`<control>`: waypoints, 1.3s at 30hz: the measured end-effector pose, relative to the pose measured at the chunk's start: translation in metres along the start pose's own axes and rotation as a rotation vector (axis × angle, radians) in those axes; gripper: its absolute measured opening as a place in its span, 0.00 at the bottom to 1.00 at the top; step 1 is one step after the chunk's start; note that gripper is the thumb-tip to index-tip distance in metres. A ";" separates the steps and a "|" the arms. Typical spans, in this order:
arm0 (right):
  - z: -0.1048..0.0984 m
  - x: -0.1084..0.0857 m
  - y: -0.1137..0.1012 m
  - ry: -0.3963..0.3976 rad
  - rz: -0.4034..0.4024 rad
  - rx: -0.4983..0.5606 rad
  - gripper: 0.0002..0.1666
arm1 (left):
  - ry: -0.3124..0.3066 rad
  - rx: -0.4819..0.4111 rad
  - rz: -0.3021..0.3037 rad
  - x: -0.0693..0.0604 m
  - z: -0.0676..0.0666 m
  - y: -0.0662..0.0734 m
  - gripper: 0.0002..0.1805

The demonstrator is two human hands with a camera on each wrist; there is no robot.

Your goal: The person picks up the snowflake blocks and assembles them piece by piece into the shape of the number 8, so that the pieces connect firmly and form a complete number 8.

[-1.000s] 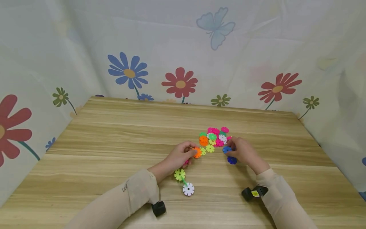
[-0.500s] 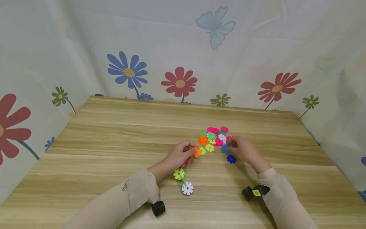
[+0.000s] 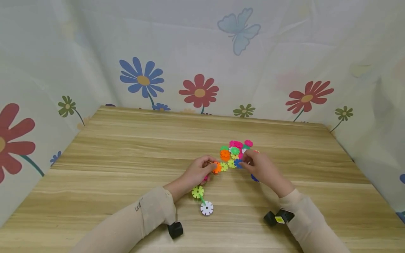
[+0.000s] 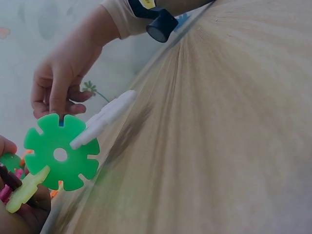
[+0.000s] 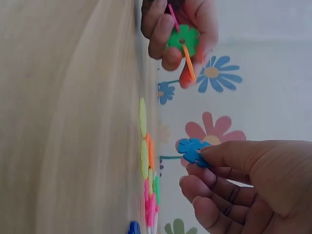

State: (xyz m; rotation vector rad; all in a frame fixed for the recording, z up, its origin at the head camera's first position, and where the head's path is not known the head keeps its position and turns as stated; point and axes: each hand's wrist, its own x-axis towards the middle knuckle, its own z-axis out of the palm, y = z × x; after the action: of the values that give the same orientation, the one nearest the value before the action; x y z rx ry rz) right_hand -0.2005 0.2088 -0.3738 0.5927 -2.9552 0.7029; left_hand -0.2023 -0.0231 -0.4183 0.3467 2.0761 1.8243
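Note:
My left hand (image 3: pixel 197 172) grips a joined chain of notched plastic snowflake discs. An orange disc (image 3: pixel 217 167) sits at its fingertips, and a green disc (image 5: pixel 191 36) beside it shows in the right wrist view. From the other side hang a yellow disc (image 3: pixel 197 192), a green disc (image 4: pixel 51 168) and a white disc (image 3: pixel 207 208) at the end. Part of the chain is hidden by the fingers. My right hand (image 3: pixel 264 170) pinches a blue disc (image 5: pixel 191 149) between thumb and fingers, raised off the table, a short way right of the orange one.
Behind the hands lies a pile of loose pink, orange, green, white and yellow discs (image 3: pixel 242 156). Two yellow discs (image 3: pixel 224 167) lie at its near left. A dark blue disc (image 3: pixel 254 178) is partly under my right hand. A flowered cloth (image 3: pixel 269 63) borders the wooden table (image 3: pixel 142 140).
My right hand has lifted the blue disc from beside the dark blue one and carried it left, toward the chain. My left hand has stayed nearly still with the chain.

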 end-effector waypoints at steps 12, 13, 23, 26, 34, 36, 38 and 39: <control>0.010 -0.006 -0.025 0.022 -0.129 -0.004 0.06 | 0.013 0.002 -0.014 0.000 0.001 0.001 0.10; 0.012 -0.006 -0.026 0.031 -0.134 -0.012 0.06 | 0.012 0.001 -0.016 0.000 0.001 0.002 0.10; 0.022 -0.009 -0.032 0.108 -0.186 -0.067 0.08 | 0.005 -0.020 -0.017 -0.001 0.000 0.001 0.11; 0.022 -0.010 -0.035 0.148 -0.202 -0.090 0.09 | 0.006 -0.027 -0.018 -0.001 0.000 0.001 0.11; 0.026 -0.011 -0.037 0.222 -0.244 -0.140 0.10 | -0.005 -0.057 -0.035 -0.002 0.000 0.002 0.12; 0.028 -0.011 -0.036 0.231 -0.247 -0.151 0.11 | -0.005 -0.059 -0.033 -0.002 0.000 0.002 0.12; 0.029 -0.011 -0.035 0.239 -0.246 -0.144 0.10 | -0.006 -0.061 -0.033 -0.002 0.000 0.002 0.12; 0.030 -0.010 -0.035 0.240 -0.240 -0.136 0.10 | -0.005 -0.062 -0.033 -0.002 0.000 0.002 0.12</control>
State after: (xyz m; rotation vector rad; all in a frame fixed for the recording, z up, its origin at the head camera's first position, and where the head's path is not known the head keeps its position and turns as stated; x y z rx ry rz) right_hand -0.1765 0.1702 -0.3868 0.7742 -2.6279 0.5054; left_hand -0.2005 -0.0237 -0.4163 0.2992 2.0053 1.8617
